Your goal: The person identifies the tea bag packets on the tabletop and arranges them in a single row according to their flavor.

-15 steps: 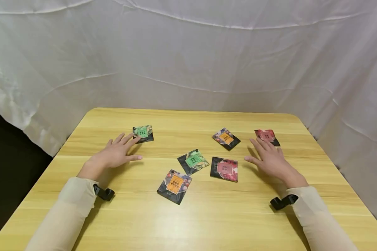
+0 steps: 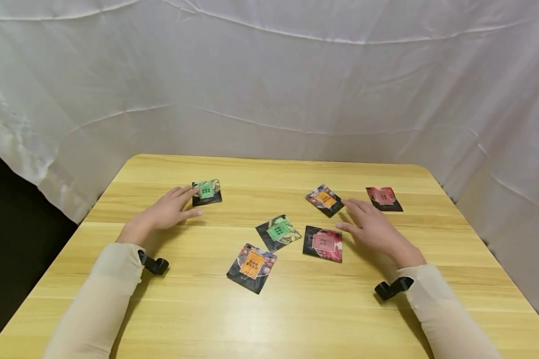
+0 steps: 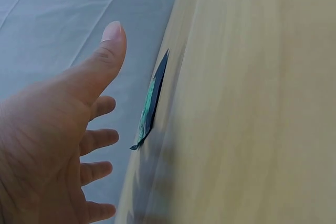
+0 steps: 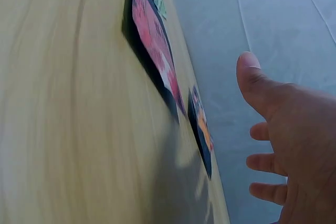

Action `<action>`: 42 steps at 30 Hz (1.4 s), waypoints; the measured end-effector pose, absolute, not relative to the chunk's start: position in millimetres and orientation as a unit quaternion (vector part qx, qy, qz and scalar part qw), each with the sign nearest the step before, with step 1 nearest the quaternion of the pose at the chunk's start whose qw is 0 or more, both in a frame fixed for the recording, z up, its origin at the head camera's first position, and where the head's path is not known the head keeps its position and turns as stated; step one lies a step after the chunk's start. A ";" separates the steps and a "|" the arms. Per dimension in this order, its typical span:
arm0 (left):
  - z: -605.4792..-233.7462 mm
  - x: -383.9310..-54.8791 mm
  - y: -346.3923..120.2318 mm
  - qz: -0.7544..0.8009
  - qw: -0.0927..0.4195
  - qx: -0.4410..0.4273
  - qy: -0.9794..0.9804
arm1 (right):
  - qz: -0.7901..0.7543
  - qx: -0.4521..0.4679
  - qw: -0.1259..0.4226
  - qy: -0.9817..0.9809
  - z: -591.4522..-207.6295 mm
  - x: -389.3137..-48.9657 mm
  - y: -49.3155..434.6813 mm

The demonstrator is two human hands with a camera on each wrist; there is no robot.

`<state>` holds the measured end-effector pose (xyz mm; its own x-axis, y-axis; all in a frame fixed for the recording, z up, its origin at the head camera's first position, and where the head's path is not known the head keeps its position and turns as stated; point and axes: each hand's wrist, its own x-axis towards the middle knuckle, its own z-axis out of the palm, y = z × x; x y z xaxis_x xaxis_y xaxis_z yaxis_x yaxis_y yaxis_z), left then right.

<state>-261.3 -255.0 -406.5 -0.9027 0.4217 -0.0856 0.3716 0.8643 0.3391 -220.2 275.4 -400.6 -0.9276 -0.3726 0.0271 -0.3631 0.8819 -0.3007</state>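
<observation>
My left hand (image 2: 167, 209) hovers above the table by the far-left green-labelled packet (image 2: 207, 193), its fingers spread and holding nothing. In the left wrist view that packet (image 3: 149, 103) lies beyond the fingers. My right hand (image 2: 373, 227) hangs over the table between the far orange-labelled packet (image 2: 325, 200) and the nearer red-labelled packet (image 2: 323, 244). Its fingers are extended, with nothing in them. The right wrist view shows the red packet (image 4: 153, 38) and the orange one (image 4: 201, 124) lying flat, apart from the hand.
A second green packet (image 2: 278, 233) lies mid-table, close to a nearer orange packet (image 2: 252, 268). Another red packet (image 2: 384, 199) is at the far right. Behind the wooden table (image 2: 184, 309) hangs a pale curtain (image 2: 269, 89). Each wrist wears a small black camera.
My right hand has moved left, away from the far-right red packet and toward the far orange one. The left hand has shifted only slightly. The packets keep their arrangement.
</observation>
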 end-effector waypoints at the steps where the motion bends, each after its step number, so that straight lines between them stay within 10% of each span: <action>1: -406.7 -263.5 -254.5 0.164 0.078 0.206 0.961 | -0.153 -0.193 0.016 0.969 -400.5 -220.8 272.7; 42: -428.6 -306.0 -226.9 0.201 0.053 0.190 0.960 | -0.172 -0.324 0.058 0.929 -407.1 -223.1 141.9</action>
<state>-306.0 -226.9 -428.6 -0.9222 0.3859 -0.0255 0.3432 0.8470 0.4060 -223.1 141.9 -407.1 -0.7836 -0.6212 0.0046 -0.5816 0.7310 -0.3569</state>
